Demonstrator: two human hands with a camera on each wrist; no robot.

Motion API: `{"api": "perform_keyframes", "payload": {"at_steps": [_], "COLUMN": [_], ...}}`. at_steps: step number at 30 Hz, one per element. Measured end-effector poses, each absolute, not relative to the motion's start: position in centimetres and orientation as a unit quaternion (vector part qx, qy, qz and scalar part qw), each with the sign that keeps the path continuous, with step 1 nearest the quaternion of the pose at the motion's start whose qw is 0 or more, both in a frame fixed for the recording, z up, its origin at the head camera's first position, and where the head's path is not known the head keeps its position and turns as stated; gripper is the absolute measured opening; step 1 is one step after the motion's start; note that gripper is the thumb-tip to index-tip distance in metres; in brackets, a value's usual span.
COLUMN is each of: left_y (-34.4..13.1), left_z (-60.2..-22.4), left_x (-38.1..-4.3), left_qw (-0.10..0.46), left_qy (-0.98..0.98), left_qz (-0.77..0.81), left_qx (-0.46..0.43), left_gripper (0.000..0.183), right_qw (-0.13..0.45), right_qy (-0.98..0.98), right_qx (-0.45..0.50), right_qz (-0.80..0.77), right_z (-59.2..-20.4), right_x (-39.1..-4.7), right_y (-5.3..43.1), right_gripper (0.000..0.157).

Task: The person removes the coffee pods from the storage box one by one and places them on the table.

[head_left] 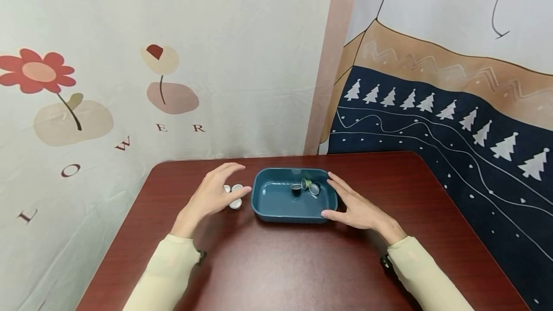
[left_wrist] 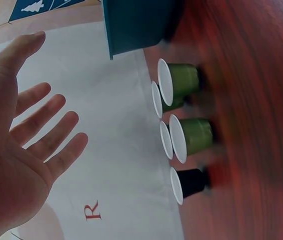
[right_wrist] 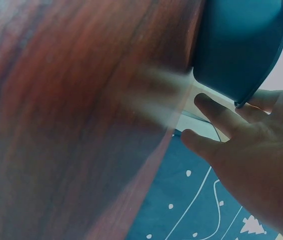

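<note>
My left hand [head_left: 210, 194] hovers over the table's left part, fingers spread and palm facing the tray, holding nothing. Below and beside it stand several coffee capsules [head_left: 235, 204] with white lids, partly hidden by the hand in the head view. The left wrist view shows green capsules [left_wrist: 185, 80] and a black capsule [left_wrist: 191, 181] among them. A dark teal tray [head_left: 281, 218] sits right of these. My right hand [head_left: 358, 209] rests at the tray's right end, thumb at the front corner and extended fingers along the rim. Inside the tray are three capsules [head_left: 295, 190], one of them green.
The dark red wooden table [head_left: 281, 263] reaches back to a pale printed curtain [head_left: 259, 85]. A navy cloth with white trees [head_left: 425, 102] hangs beyond the table's right edge.
</note>
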State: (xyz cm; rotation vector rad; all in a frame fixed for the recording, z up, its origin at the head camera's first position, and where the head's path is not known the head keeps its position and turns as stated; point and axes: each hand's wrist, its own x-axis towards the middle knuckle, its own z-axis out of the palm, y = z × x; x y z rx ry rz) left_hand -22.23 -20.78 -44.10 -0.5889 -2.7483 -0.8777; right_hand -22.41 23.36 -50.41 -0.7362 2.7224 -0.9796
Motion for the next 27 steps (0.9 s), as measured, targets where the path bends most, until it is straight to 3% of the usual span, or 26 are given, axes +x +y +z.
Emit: {"api": "perform_keyframes", "payload": {"at_steps": [27], "left_y": [-14.0], "left_z": [-42.9], "left_x": [-23.8], "left_qw": [0.055], "left_qy": [-0.919], "left_qz": [-0.277], "left_qx": [-0.274], "left_gripper": [0.068], "right_qw": [0.075], "right_qy": [0.909], "right_qx": [-0.246], "right_qz": [-0.327], "right_z": [-50.7], "right_x": [-22.6], "right_y": [23.5], "right_gripper": [0.108]}}
